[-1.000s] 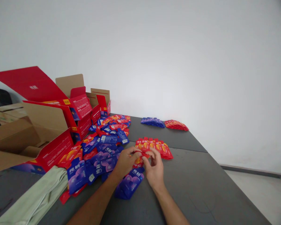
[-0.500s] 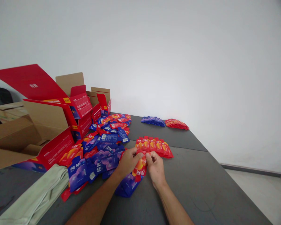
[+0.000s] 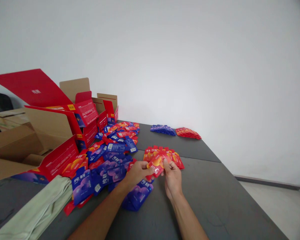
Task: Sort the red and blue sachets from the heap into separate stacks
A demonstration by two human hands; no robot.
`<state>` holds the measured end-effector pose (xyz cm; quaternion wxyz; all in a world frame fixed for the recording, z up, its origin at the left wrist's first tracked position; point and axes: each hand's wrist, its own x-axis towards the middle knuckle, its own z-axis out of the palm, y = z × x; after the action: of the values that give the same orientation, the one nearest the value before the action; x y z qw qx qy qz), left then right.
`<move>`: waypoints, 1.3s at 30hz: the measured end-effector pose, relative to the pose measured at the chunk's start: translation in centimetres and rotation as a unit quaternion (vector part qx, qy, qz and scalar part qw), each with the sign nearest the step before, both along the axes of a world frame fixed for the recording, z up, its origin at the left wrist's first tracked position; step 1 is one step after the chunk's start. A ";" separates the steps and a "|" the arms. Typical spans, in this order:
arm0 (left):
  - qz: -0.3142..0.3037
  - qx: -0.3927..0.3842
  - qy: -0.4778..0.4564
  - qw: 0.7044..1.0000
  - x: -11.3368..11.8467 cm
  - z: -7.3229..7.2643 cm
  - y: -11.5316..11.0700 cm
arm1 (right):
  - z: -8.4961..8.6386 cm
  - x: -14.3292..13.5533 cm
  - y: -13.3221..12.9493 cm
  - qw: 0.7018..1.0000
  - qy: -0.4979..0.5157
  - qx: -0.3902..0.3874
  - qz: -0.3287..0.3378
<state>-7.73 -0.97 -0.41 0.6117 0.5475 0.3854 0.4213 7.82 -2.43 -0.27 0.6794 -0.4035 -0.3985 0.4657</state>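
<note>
Between my two hands is a red packet (image 3: pixel 158 164) with orange fruit printed on it, tilted sideways. My left hand (image 3: pixel 138 172) pinches its left end, and my right hand (image 3: pixel 172 175) grips its right end with the thumb on top. Just beyond lies an overlapping row of red packets (image 3: pixel 178 159), partly covered by the held one. Below my left hand, blue packets (image 3: pixel 140 195) with purple fruit lie on the dark table (image 3: pixel 202 193). A mixed heap of blue and red packets (image 3: pixel 116 160) spreads to the left of my left hand.
Open red cartons (image 3: pixel 62 156) with brown insides stand along the left. A folded pale green cloth (image 3: pixel 43 208) lies at the front left. Near the white wall are a fanned row of blue packets (image 3: pixel 163 129) and another of red packets (image 3: pixel 188 133).
The red packet has been lifted off the blue ones and turned, its printed top now toward the lower left. My right hand has shifted slightly right.
</note>
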 end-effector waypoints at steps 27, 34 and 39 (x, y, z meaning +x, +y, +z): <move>0.133 -0.116 -0.204 0.963 -1.4 1.0 1.0 | 0.5 -0.1 -1.0 0.845 -0.441 0.279 0.117; 0.095 -0.060 -0.139 0.984 -0.8 1.1 0.3 | 0.5 -0.1 -0.5 0.954 -0.292 0.074 0.001; 0.043 -0.022 -0.086 0.995 -0.2 1.5 -0.4 | 0.5 -0.1 -0.5 0.982 -0.179 0.001 0.054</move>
<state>-7.95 -1.42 1.12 0.6357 0.4784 0.3640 0.4843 7.72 -2.94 0.22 0.5715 -0.4579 -0.5347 0.4216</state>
